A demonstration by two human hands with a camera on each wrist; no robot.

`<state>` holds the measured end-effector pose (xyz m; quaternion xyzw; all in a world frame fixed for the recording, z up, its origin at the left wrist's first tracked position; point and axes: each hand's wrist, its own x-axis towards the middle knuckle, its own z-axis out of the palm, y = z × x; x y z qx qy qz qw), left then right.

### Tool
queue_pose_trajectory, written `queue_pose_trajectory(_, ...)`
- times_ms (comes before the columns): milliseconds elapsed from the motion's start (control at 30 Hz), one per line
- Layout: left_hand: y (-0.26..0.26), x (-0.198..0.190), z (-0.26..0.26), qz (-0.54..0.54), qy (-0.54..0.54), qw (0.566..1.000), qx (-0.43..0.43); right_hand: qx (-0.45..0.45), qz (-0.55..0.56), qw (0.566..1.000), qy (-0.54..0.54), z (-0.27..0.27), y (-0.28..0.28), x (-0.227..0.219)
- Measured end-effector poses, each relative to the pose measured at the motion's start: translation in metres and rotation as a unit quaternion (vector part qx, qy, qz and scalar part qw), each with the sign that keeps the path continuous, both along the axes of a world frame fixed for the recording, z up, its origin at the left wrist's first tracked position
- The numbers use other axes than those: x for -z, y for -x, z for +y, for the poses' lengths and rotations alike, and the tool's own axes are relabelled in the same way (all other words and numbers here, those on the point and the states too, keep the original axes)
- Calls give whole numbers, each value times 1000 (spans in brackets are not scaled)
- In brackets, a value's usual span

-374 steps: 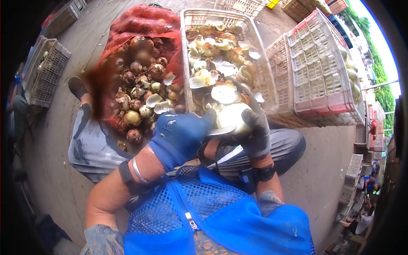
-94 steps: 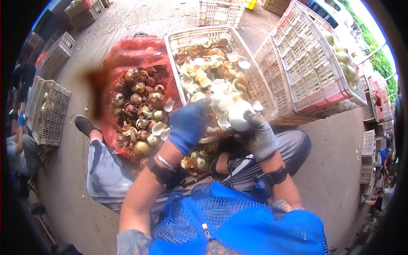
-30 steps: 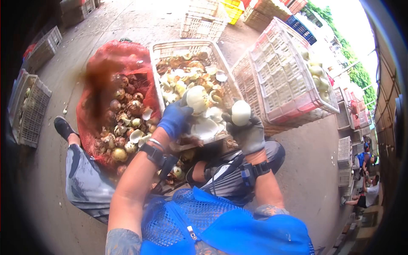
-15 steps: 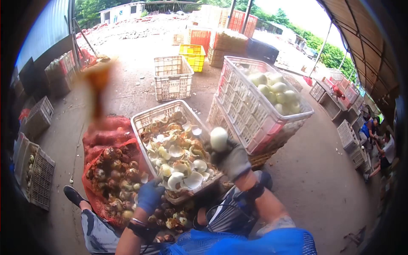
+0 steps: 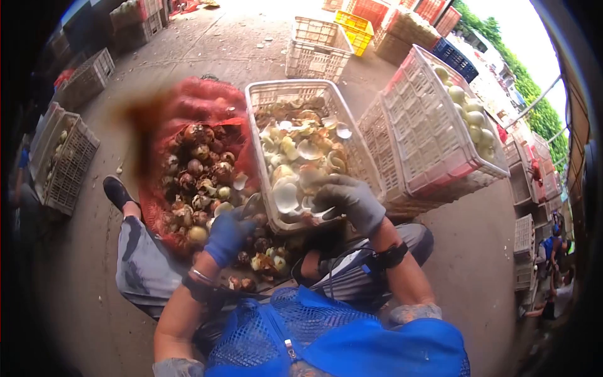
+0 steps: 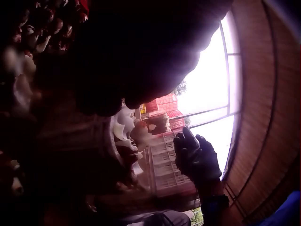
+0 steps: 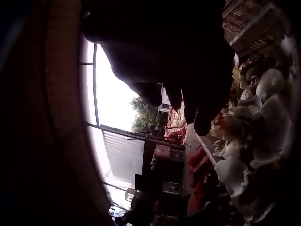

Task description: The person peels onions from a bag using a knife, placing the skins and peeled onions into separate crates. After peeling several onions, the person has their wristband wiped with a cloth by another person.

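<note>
The right hand (image 5: 353, 202), in a grey glove, is over the near right part of a pale crate (image 5: 374, 164) of onion peels (image 5: 308, 149). Its fingers are loosely spread and no onion shows in them. In the right wrist view its dark fingers hang beside peels (image 7: 233, 174). The left hand (image 5: 227, 239), gloved in blue, is just left of the crate's near corner, over loose unpeeled onions. A blurred greyish shape is at its fingertips; what it holds cannot be made out. The left wrist view shows that hand (image 6: 146, 52) only as a dark shape.
A red mesh bag (image 5: 210, 94) of brown onions (image 5: 196, 167) lies left of the peel crate. Stacked crates (image 5: 424, 119) with peeled onions (image 5: 474, 119) stand at the right. Beyond are a pale crate (image 5: 318, 53) and a yellow crate (image 5: 355, 31). The person's legs flank the near area.
The white peeled onion is gone from the right hand, which has come back from beside the stacked crates to over the peels. The left hand stays near the peel crate's corner. The head view has tilted down.
</note>
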<state>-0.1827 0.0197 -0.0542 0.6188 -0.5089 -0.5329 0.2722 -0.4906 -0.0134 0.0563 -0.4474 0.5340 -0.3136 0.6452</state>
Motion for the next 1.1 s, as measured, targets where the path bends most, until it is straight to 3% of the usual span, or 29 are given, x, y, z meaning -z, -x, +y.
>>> queue_pose_trajectory(100, -13, 29, 4, 78, 41, 995, -52, -108, 39, 993, -38, 15, -33, 28)
queue_pose_trajectory(133, -19, 37, 6, 45, 51, 997, -42, -157, 143, 977, 23, 11, -39, 43)
queue_pose_trajectory(167, -23, 41, 8, 13, 61, 998, -32, -161, 144, 976, 23, 3, -45, 49)
queue_pose_trajectory(200, -25, 5, 8, 24, -19, 1000, -2, -179, 203, 963, 11, -8, -51, 52)
queue_pose_trajectory(267, -33, 28, 12, 11, 28, 999, -14, -166, 264, 949, -47, -27, -63, 47)
queue_pose_trajectory(300, -34, 25, 13, -4, 75, 997, -21, -212, 359, 909, -13, -43, -63, 50)
queue_pose_trajectory(333, -37, 22, 19, 64, 42, 996, -55, -253, 411, 876, 14, -58, -65, 52)
queue_pose_trajectory(367, -39, 11, 23, 65, 40, 995, -62, -293, 461, 837, 41, -72, -67, 56)
queue_pose_trajectory(400, -41, 4, 25, 88, 13, 993, -77, -301, 461, 834, 42, -88, -65, 68)
queue_pose_trajectory(467, -48, -6, 30, 117, -49, 988, -90, -366, 613, 674, 191, -120, -58, 91)
queue_pose_trajectory(500, -50, -14, 30, 119, -54, 986, -103, -362, 570, 710, 197, -129, -63, 62)
queue_pose_trajectory(533, -53, -24, 31, 105, -66, 987, -101, -338, 633, 671, 187, -151, -63, 66)
queue_pose_trajectory(567, -60, -27, 37, 90, -80, 987, -106, -287, 657, 682, 145, -181, -51, 82)
queue_pose_trajectory(600, -73, 2, 43, 108, -75, 986, -102, -244, 669, 682, 167, -200, -43, 83)
queue_pose_trajectory(633, -81, 1, 45, 107, -79, 984, -121, -208, 677, 681, 184, -216, -38, 78)
queue_pose_trajectory(667, -90, -4, 39, 191, -49, 965, -175, -189, 650, 699, 231, -202, -51, 40)
queue_pose_trajectory(700, -100, -10, 31, 273, -19, 935, -225, -187, 661, 675, 271, -243, -18, 69)
queue_pose_trajectory(733, -130, -21, 23, 244, -7, 945, -216, -148, 529, 826, 125, -236, -34, 32)
queue_pose_trajectory(767, -161, -35, 12, 214, 4, 955, -204, -120, 464, 873, 84, -228, -48, 4)
queue_pose_trajectory(800, -173, -53, -1, 286, 85, 912, -282, -94, 419, 898, 90, -223, -61, -16)
queue_pose_trajectory(833, -181, -62, -8, 351, 165, 851, -354, -93, 374, 917, 105, -230, -64, -23)
queue_pose_trajectory(867, -185, -59, -11, 352, 163, 850, -356, -78, 322, 938, 104, -223, -82, -45)
queue_pose_trajectory(933, -192, -53, -16, 307, 49, 905, -290, -110, 205, 964, 131, -226, -112, -70)
queue_pose_trajectory(967, -191, -49, -18, 307, 49, 905, -290, -196, 70, 973, 101, -273, -101, -51)
queue_pose_trajectory(1033, -179, -42, -23, 342, 33, 893, -291, -127, 1, 986, 109, -223, -176, -98)
queue_pose_trajectory(1100, -178, -54, -28, 352, 40, 880, -318, -161, -149, 971, 100, -237, -217, -89)
